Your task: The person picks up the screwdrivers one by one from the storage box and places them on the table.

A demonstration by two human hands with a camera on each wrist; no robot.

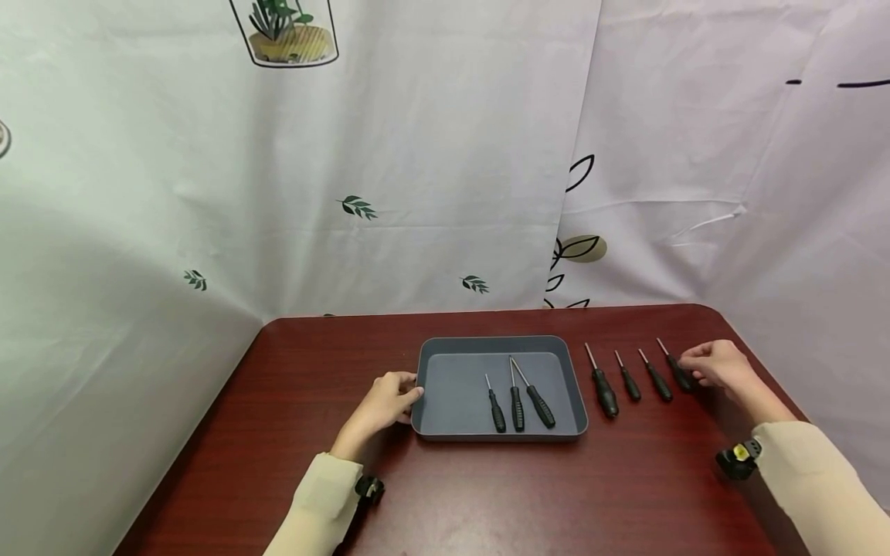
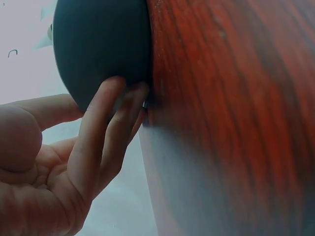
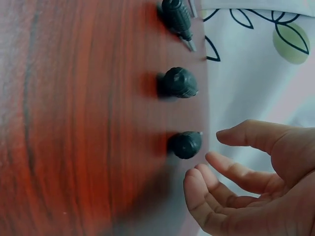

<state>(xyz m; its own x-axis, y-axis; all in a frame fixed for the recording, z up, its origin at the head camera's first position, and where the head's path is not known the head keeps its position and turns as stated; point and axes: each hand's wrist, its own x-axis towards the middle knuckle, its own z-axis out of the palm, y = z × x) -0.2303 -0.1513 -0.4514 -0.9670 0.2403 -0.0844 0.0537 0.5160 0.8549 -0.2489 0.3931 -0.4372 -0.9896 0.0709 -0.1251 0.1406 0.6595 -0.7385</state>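
A grey rectangular tray [image 1: 445, 386] lies on the table, and several black-handled screwdrivers rest inside it, one of them the short screwdriver [image 1: 496, 411]. My left hand [image 1: 385, 401] grips the tray's left side, fingers against the outer wall [image 2: 106, 44] in the left wrist view. To the right of the tray several more screwdrivers lie in a row, tips pointing away. Beside the rightmost screwdriver [image 1: 677, 371] is my right hand [image 1: 719, 364]. In the right wrist view its thumb and fingers are parted near that handle [image 3: 187, 145], holding nothing.
The dark red wooden table [image 1: 487, 494] has rounded far corners. White patterned cloth [image 1: 431, 154] hangs behind it and along both sides. A larger screwdriver [image 1: 605, 395] lies closest to the tray's right wall.
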